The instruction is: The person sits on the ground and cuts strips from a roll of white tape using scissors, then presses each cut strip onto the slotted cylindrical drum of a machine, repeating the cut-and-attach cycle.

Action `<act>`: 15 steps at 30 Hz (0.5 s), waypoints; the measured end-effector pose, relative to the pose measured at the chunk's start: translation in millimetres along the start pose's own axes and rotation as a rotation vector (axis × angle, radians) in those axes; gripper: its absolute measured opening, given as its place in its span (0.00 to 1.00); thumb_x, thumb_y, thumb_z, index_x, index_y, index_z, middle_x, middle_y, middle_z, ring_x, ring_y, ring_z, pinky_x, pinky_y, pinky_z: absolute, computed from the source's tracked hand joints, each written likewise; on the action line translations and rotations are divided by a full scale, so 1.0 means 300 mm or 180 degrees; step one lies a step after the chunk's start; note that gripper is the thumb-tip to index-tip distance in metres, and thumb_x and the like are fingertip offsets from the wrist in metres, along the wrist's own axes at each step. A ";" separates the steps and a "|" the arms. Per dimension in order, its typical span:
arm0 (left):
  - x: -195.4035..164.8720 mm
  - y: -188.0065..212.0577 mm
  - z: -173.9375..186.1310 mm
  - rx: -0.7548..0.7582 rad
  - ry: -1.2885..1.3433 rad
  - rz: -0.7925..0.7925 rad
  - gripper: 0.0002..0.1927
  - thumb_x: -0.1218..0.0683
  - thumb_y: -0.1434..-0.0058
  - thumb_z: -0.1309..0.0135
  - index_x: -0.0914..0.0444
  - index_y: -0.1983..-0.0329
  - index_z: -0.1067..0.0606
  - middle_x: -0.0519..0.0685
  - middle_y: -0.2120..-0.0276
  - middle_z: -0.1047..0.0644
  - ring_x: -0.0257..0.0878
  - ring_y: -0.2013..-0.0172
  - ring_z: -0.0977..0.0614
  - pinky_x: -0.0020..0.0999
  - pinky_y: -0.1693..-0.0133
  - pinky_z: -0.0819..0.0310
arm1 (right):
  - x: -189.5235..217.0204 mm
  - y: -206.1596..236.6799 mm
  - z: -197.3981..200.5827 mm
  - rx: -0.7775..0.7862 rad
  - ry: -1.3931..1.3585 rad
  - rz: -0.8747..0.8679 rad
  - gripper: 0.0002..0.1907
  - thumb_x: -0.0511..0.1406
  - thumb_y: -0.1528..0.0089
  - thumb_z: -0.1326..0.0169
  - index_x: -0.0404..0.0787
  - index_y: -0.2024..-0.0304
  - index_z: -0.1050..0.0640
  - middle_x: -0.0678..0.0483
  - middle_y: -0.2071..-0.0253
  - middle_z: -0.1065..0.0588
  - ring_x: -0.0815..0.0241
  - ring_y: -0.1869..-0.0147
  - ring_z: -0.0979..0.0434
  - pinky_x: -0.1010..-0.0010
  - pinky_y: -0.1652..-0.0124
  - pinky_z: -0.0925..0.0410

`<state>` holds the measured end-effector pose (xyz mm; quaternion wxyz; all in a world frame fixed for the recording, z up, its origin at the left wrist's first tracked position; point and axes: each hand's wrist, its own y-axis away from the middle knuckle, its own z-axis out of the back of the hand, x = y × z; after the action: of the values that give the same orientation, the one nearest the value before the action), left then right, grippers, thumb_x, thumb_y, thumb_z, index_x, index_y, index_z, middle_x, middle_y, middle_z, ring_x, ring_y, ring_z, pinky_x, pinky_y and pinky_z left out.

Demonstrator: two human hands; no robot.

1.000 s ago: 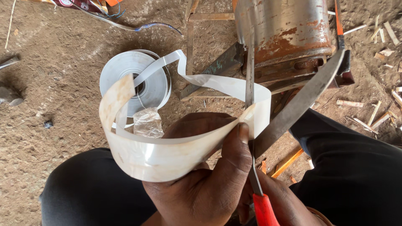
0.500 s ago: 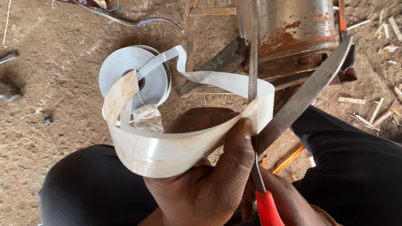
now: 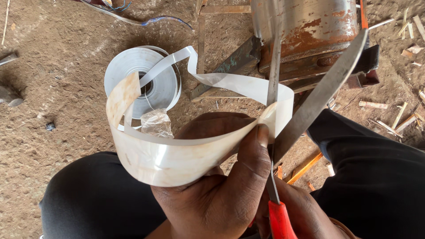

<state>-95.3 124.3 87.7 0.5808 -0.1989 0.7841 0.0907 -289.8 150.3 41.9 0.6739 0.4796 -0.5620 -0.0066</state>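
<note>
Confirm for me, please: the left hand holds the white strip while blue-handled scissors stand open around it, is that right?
Not quite: the head view shows the scissors have a red handle, not blue. The left hand does hold the white strip, and the blades stand open around it.

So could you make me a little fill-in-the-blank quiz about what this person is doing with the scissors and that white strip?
1. The long metal scissors have handles coloured ____.
2. The left hand pinches the curled white plastic strip with its ____ on top.
3. The strip unwinds from a white roll lying on the ____ floor.
4. The scissor blades stand ____, one on each side of the strip's edge.

Missing words: red; thumb; dirt; open
</note>
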 end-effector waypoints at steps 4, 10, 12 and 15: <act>-0.006 -0.003 -0.004 -0.0013 -0.0063 -0.0030 0.08 0.67 0.34 0.39 0.71 0.52 0.20 0.55 0.61 0.16 0.35 0.60 0.14 0.27 0.52 0.18 | 0.022 -0.001 -0.021 -0.0044 -0.0319 0.0178 0.27 0.49 0.35 0.44 0.37 0.42 0.28 0.54 0.61 0.24 0.63 0.57 0.24 0.72 0.59 0.33; -0.011 -0.007 -0.011 -0.0053 -0.0073 0.0134 0.08 0.68 0.37 0.39 0.71 0.55 0.19 0.55 0.62 0.16 0.35 0.61 0.14 0.28 0.54 0.18 | 0.026 -0.006 -0.029 0.0057 -0.0266 0.0322 0.29 0.50 0.35 0.44 0.36 0.42 0.27 0.53 0.61 0.22 0.63 0.56 0.23 0.72 0.59 0.32; -0.012 -0.010 -0.013 -0.0058 -0.0107 0.0123 0.08 0.68 0.38 0.39 0.71 0.56 0.20 0.55 0.62 0.17 0.36 0.61 0.14 0.28 0.54 0.18 | 0.019 -0.010 -0.026 0.0066 -0.0240 0.0326 0.29 0.51 0.36 0.43 0.36 0.43 0.27 0.53 0.61 0.22 0.63 0.56 0.23 0.72 0.58 0.31; -0.014 -0.012 -0.014 -0.0054 -0.0113 0.0093 0.08 0.68 0.39 0.40 0.71 0.56 0.20 0.55 0.62 0.17 0.36 0.61 0.15 0.28 0.54 0.18 | 0.005 -0.015 -0.015 0.0128 -0.0273 0.0284 0.30 0.51 0.36 0.43 0.36 0.43 0.26 0.53 0.61 0.22 0.63 0.56 0.22 0.72 0.58 0.30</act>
<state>-96.4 120.4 93.4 0.5916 -0.1906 0.7757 0.1094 -283.3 149.9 40.5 0.6390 0.4668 -0.6112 0.0141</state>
